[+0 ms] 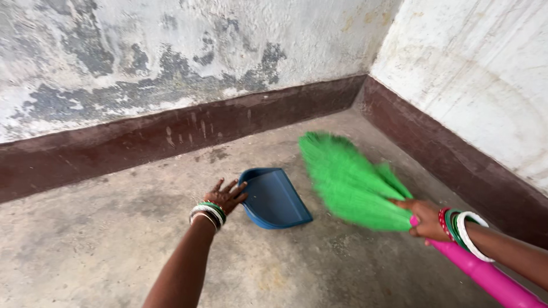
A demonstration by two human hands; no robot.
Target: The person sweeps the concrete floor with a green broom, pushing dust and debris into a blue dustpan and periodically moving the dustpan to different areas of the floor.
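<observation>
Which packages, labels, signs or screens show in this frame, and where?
None in view: no package, label, sign or screen.
What is there:
Blue dustpan: on the concrete floor near the corner, left hand at its rim.
Broom: green fan-shaped bristles, pink handle, gripped by the right hand.
Walls: patchy white paint, dark maroon base band, unmarked.

Both forearms are bare, with no sleeves reaching into view. The left hand [227, 197] has a stack of bangles [208, 213] just behind it at the wrist: green ones nearest the hand, then white or silvery ones. The right hand [425, 219] wears bangles [462, 229] at its wrist too: red closest to the hand, then green, then two wider white ones.
</observation>
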